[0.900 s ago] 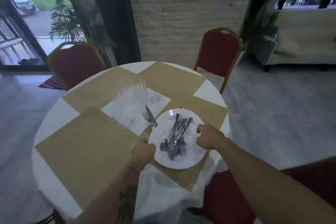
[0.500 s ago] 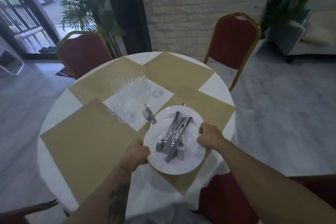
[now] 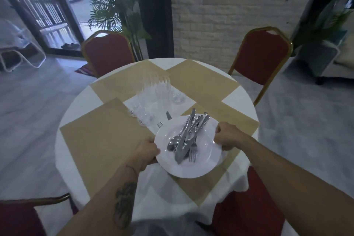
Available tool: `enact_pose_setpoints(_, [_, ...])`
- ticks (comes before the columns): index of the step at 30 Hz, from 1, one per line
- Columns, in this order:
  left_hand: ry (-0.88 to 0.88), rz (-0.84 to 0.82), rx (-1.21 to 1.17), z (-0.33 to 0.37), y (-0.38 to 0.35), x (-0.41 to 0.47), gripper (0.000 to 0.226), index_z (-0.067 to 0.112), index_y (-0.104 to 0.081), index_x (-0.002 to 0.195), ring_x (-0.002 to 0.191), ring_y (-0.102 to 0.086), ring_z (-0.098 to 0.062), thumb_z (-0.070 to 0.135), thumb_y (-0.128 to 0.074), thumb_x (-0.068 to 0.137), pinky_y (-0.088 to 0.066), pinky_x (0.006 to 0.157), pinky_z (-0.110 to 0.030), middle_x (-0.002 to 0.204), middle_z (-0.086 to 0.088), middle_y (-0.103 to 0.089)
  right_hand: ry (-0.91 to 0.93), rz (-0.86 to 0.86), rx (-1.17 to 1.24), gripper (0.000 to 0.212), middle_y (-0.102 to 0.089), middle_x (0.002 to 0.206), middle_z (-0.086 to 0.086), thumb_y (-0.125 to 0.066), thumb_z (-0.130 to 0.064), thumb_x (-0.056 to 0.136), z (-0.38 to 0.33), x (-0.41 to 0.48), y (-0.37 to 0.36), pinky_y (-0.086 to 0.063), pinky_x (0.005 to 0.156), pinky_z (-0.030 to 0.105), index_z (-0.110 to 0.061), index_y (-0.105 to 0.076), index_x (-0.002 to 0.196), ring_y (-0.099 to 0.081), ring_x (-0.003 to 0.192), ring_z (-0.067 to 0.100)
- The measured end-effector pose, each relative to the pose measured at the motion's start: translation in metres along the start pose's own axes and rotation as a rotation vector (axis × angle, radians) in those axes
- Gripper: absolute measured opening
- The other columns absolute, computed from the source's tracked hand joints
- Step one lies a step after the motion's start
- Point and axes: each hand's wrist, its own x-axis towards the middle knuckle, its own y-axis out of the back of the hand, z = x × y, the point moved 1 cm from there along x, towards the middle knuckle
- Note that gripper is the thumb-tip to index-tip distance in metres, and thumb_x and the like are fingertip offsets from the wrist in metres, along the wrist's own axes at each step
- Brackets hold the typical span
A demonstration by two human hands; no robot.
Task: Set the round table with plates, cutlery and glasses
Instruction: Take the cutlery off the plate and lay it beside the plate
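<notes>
My left hand point(image 3: 146, 152) grips the left rim of the round white ceramic plate point(image 3: 203, 165) with the thumb on top. Its fingers go under the plate, out of sight. My right hand point(image 3: 228, 136) is curled round the right rim, fingertips hidden too. Below that hand a second white edge peeks out. I cannot tell whether it is another plate.

The plate is between my two hands, above the near right tan paper placemat point(image 3: 193, 189). I cannot tell whether it rests there or is lifted. On it lies a heap of silver metal cutlery point(image 3: 186, 136), spoon, knives and forks overlapping, too tangled to count.

Just past the plate's far rim, a silver knife tip point(image 3: 168, 115) and silver fork tines point(image 3: 160, 125) poke out on the round white-clothed counter point(image 3: 80, 101), the rest covered. Beyond them, at the centre, stands a blurred cluster of clear cut-glass tumblers point(image 3: 155, 97).
</notes>
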Motion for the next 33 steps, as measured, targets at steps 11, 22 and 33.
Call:
enact_pose_setpoints(11, [-0.098, -0.004, 0.038, 0.005, 0.1, 0.01, 0.034, 0.006, -0.063, 0.106, 0.08, -0.066, -0.027, -0.01, -0.05, 0.08, -0.06, 0.071, -0.039, 0.093, -0.014, -0.067, 0.54, 0.27, -0.541, 0.056, -0.053, 0.113, 0.003, -0.059, -0.01, 0.075, -0.121, -0.016, -0.053, -0.044, 0.087, 0.036, -0.028, -0.053, 0.127, -0.052, 0.104, 0.025])
enact_pose_setpoints(22, [-0.073, -0.008, 0.038, -0.029, 0.205, 0.031, 0.033, 0.006, -0.063, 0.106, 0.097, -0.067, -0.033, -0.009, -0.049, 0.08, -0.06, 0.081, -0.044, 0.105, -0.018, -0.067, 0.615, 0.306, -0.703, 0.025, -0.05, 0.103, 0.006, -0.063, -0.015, 0.069, -0.185, -0.019, -0.158, -0.039, 0.102, 0.046, -0.022, -0.056, 0.092, -0.049, 0.096, 0.029])
enact_pose_setpoints(33, [-0.027, 0.06, -0.075, -0.057, 0.23, 0.048, 0.03, 0.008, -0.063, 0.095, 0.083, -0.062, -0.031, -0.012, -0.045, 0.083, -0.057, 0.073, -0.042, 0.092, -0.016, -0.064, 0.51, 0.09, -0.962, 0.023, -0.064, 0.108, 0.006, -0.058, -0.019, 0.078, -0.209, -0.021, -0.185, -0.044, 0.094, 0.042, -0.017, -0.063, 0.1, -0.054, 0.11, 0.031])
